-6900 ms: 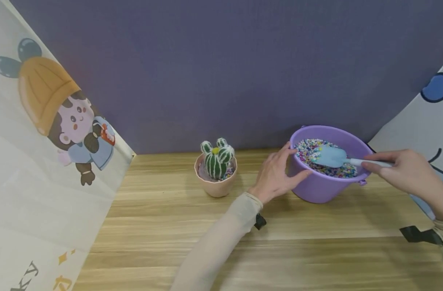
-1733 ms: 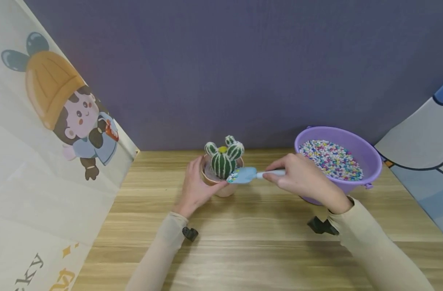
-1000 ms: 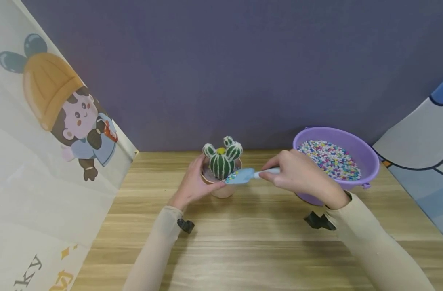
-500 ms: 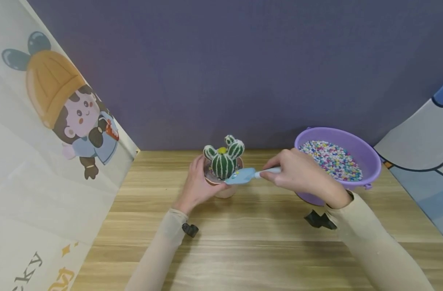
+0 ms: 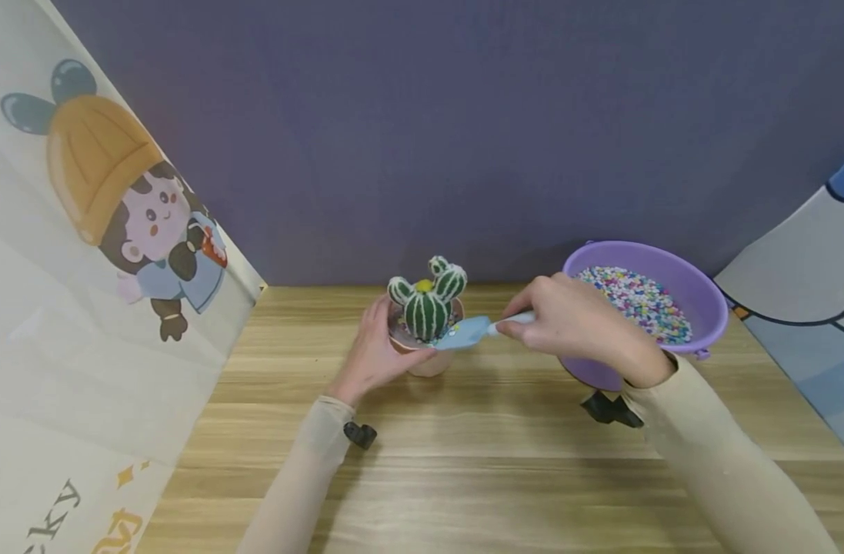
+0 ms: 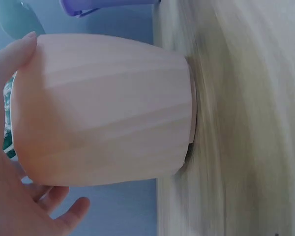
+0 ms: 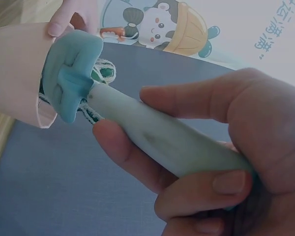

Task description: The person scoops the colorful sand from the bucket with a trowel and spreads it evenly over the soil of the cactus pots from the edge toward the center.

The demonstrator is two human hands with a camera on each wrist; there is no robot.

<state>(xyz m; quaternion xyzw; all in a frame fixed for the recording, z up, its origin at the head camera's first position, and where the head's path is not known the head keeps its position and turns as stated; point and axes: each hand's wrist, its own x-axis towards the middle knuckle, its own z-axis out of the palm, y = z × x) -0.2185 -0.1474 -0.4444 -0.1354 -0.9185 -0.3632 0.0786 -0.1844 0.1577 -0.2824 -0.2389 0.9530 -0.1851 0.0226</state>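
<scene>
A knitted-looking green-and-white cactus [image 5: 426, 317] stands in a pale pink flower pot [image 6: 108, 108]. My left hand [image 5: 373, 350] grips the pot from its left side, thumb at the front rim and fingers round behind. In my right hand [image 5: 570, 323] is a toy trowel, its white handle [image 7: 157, 132] held between thumb and curled fingers. The trowel's light blue blade [image 5: 466, 332] tilts down over the pot's right rim, tip beside the cactus, with a few colored beads near the tip. The pot's base rests on the wooden table.
Right of the pot stands a purple bucket [image 5: 707, 308] holding many small multicolored beads [image 5: 639, 300]; my right forearm passes in front of it. A dark blue-grey wall [image 5: 422, 138] rises behind the wooden table [image 5: 463, 477]. Printed panels flank both sides.
Earlier, my left hand held the bucket's rim while the trowel scooped in the beads. Both hands moved left to the pot; the blade then tipped further, and most beads slid off it.
</scene>
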